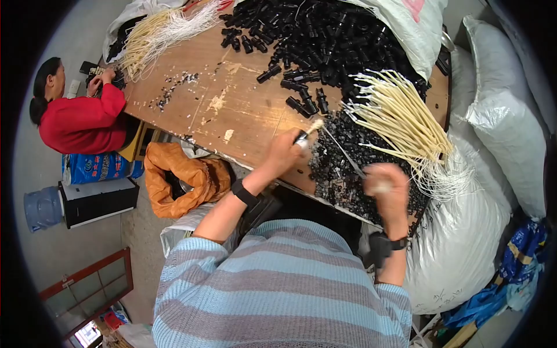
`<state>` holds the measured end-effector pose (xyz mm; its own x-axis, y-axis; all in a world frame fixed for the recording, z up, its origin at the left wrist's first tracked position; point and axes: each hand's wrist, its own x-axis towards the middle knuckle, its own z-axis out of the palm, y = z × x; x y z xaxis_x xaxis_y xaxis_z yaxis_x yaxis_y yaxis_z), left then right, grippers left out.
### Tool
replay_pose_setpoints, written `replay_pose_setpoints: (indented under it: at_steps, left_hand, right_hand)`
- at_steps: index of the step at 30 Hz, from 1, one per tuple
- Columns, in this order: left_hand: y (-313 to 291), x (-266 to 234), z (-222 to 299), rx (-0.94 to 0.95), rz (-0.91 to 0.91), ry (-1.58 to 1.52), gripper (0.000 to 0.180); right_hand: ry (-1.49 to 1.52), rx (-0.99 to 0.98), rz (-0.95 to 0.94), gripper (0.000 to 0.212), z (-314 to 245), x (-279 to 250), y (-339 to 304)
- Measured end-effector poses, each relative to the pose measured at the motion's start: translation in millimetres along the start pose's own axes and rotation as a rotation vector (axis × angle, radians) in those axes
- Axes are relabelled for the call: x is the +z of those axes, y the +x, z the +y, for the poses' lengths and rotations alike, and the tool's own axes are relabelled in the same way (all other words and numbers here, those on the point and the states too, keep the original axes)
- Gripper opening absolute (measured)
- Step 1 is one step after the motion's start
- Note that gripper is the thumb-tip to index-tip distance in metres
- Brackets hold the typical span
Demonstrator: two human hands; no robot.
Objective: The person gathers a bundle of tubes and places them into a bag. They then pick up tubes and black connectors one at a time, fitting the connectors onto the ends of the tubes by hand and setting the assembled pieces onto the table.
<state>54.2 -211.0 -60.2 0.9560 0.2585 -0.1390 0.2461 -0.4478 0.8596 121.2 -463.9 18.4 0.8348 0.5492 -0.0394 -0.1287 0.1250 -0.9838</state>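
Observation:
My left hand (285, 153) is closed around a small black plastic fitting (300, 138), just above the table's near edge. A short cream tube end (315, 125) sticks out beyond its fingers. My right hand (386, 182), smeared by motion, has its fingers curled in over the dark parts. A thin, pale, straight strand (343, 152) runs from near the tube end to these fingers; I cannot tell if it is cord or a thin tool. Small black and clear pieces (333, 185) lie heaped between and below the hands. Several finished-looking black fittings (304, 100) lie just beyond.
A bundle of cream tubes with white cords (406, 119) lies at the right, beside a large pile of black fittings (325, 35). White sacks (464, 243) crowd the right side. An orange sack (165, 194) stands below the table (214, 116). A person in red (81, 122) works at the far left.

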Motion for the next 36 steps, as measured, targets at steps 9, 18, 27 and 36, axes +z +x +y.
replay_pose_setpoints:
  at_steps: [9,18,27,36]
  left_hand:
    - [-3,0,45,0.021,-0.046,-0.034,0.023]
    - [-9,16,57,0.037,-0.218,-0.307,0.03]
    - [-17,6,48,0.294,-0.149,0.234,0.041]
    - [-17,6,54,0.343,-0.235,0.234,0.042]
  right_hand:
    - [-1.005,-0.312,0.112,0.019,39,26,-3]
    - [-0.951,-0.241,0.062,0.023,30,38,-3]
    - [-0.975,-0.254,0.163,0.013,35,35,1]
    - [-0.96,-0.21,0.049,0.011,38,40,2]
